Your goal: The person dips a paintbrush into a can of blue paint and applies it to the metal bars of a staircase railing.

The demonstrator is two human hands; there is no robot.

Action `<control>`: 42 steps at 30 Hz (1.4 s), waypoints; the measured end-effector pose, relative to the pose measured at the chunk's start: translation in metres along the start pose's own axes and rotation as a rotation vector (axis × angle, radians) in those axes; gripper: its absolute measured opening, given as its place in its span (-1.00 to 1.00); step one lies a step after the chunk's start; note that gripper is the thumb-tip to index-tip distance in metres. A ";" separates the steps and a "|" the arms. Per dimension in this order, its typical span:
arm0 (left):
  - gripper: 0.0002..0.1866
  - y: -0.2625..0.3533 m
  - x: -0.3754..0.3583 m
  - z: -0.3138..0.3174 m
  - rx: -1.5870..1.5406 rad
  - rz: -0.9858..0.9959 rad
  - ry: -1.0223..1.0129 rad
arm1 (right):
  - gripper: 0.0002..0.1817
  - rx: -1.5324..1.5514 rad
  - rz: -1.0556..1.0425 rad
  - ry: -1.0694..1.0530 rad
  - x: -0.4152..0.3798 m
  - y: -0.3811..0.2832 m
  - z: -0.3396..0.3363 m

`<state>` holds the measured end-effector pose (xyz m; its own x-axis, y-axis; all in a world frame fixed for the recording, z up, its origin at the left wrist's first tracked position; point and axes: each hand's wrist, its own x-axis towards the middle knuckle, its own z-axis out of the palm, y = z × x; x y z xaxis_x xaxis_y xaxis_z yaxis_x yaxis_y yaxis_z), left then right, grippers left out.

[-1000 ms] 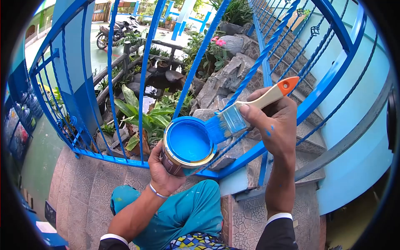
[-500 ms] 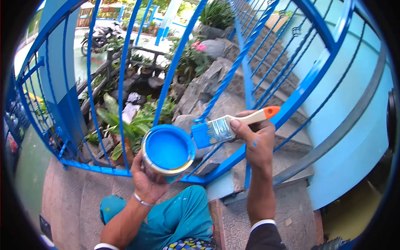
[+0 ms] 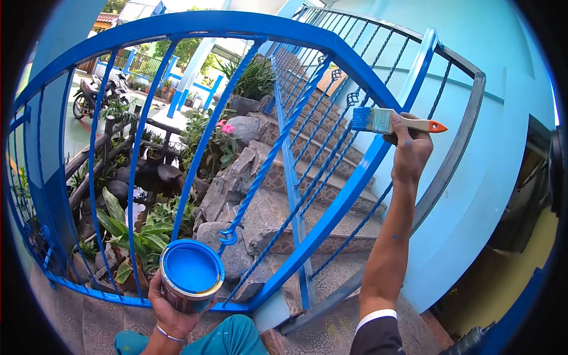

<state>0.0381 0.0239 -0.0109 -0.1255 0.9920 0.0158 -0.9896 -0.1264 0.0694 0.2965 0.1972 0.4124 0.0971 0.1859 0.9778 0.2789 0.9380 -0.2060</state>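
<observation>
My left hand [image 3: 171, 313] is wrapped round an open can [image 3: 192, 275] of blue paint, low in the view and in front of the railing. Raised at the upper right, my right hand [image 3: 409, 142] grips a paintbrush [image 3: 378, 120] by its pale handle with an orange tip. The brush's bristles are coated in blue and point left, near the upper corner of the blue railing [image 3: 236, 23]. Whether they touch the metal I cannot tell. Blue specks mark my right hand and forearm.
Beyond the bars are rocks [image 3: 225, 192], leafy plants [image 3: 148, 234] and a parked motorcycle [image 3: 97, 94]. Stone steps [image 3: 331, 207] climb behind the railing beside a light blue wall [image 3: 473, 207]. A grey handrail [image 3: 458, 154] curves at the right.
The view has tilted upward, showing the railing's top. My right hand has lifted the brush up and right, away from the can, while my left hand with the can sits lower and further left in view.
</observation>
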 end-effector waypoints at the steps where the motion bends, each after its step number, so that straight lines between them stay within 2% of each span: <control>1: -0.20 0.001 -0.001 0.001 0.010 0.007 -0.004 | -0.60 -0.026 -0.002 -0.013 0.006 0.001 0.003; 5: -0.19 0.003 -0.004 0.002 -0.011 0.002 -0.008 | -0.63 -0.026 -0.037 0.012 0.029 0.014 -0.006; 8: -0.18 0.003 -0.002 0.002 -0.024 0.018 -0.035 | -0.63 -0.083 -0.132 0.159 0.027 0.005 -0.010; 12: -0.18 0.005 -0.001 0.000 -0.039 0.008 -0.039 | -0.73 -0.054 -0.341 -0.009 0.016 0.008 0.000; 14: -0.18 0.005 -0.002 0.001 -0.039 0.012 -0.031 | -0.82 -0.332 -0.606 -0.088 0.015 0.003 0.003; 16: -0.18 0.007 -0.003 0.004 -0.044 0.024 -0.008 | -0.76 -0.528 -0.874 -0.210 0.015 -0.005 0.007; 19: -0.19 0.007 -0.002 0.002 -0.035 0.038 -0.016 | -0.73 -0.829 -1.024 -0.333 0.007 -0.010 0.002; 22: -0.17 0.006 0.000 0.002 -0.009 0.044 -0.014 | -0.74 -0.891 -1.010 -0.502 -0.006 -0.024 -0.008; 26: -0.23 0.006 0.000 0.004 -0.075 0.027 -0.012 | -0.73 -0.772 -0.831 -0.548 -0.001 -0.043 -0.013; 30: -0.25 0.006 -0.003 0.000 -0.023 0.040 -0.033 | -0.74 -0.826 -0.934 -0.471 0.025 -0.051 0.009; 33: -0.28 0.006 -0.003 0.002 -0.019 0.056 -0.050 | -0.73 -0.968 -1.025 -0.533 0.034 -0.045 0.020; 37: -0.25 0.005 0.004 -0.008 -0.039 0.078 0.009 | -0.76 -1.064 -0.937 -0.730 0.009 -0.059 0.016; 40: -0.20 0.004 0.002 -0.002 -0.011 0.082 0.036 | -0.81 -0.870 -0.775 -0.723 0.009 -0.065 0.015; 42: -0.18 0.005 -0.002 0.005 0.011 0.069 0.049 | -0.82 -0.905 -0.823 -0.628 0.019 -0.072 0.026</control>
<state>0.0341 0.0215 -0.0052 -0.1973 0.9799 -0.0275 -0.9775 -0.1946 0.0811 0.2531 0.1409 0.4473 -0.7747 0.0018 0.6324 0.5881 0.3695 0.7195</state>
